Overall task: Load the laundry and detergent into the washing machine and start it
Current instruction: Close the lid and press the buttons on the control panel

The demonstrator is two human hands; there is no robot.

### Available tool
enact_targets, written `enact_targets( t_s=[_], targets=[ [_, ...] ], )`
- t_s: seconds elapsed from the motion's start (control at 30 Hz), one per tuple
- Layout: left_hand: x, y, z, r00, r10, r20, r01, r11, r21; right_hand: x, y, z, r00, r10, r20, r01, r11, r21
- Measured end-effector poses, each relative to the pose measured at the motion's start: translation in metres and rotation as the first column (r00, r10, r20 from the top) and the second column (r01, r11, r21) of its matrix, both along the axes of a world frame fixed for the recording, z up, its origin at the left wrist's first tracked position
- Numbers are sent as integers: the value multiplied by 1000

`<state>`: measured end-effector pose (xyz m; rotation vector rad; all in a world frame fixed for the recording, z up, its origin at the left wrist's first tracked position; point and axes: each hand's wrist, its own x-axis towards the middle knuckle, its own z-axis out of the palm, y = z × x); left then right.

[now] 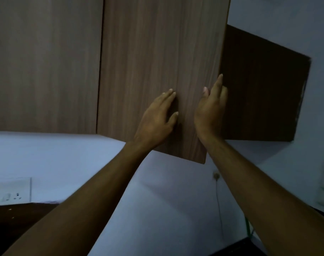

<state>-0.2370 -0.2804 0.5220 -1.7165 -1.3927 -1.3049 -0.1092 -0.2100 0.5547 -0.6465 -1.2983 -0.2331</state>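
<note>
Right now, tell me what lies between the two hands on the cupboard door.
Only bare wood grain of the open cupboard door lies between the left hand and right hand, seen in the head view.

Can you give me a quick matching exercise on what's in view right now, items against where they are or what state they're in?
Items:
1. left hand
2. right hand
3. cabinet door
4. switch plate

Places or states:
A. swung partly open, wood grain
B. low on the wall at the far left
C. fingers straight, flat on the door's face
D. at the door's free edge, fingertips past it

Pairs: 1-C, 2-D, 3-A, 4-B
</note>
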Motion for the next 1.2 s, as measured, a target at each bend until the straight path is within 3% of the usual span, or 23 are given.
enact_targets(
  t_s=[0.33,0.5,0.8,1.2],
  targets=[
    [-20,120,9,958,196,-209,-205,978,-23,-9,139,-5,964,238,120,-225,968,-108],
    [-25,168,11,892,322,-318,-321,945,56,-24,181,-6,976,180,118,-167,979,-112],
    [-46,225,6,856,401,-326,-377,916,137,-59,246,-7,987,26,158,-8,994,-110],
    [-74,280,8,807,492,-325,-444,870,214,-104,308,-7,980,-11,199,37,991,-128]
  ],
)
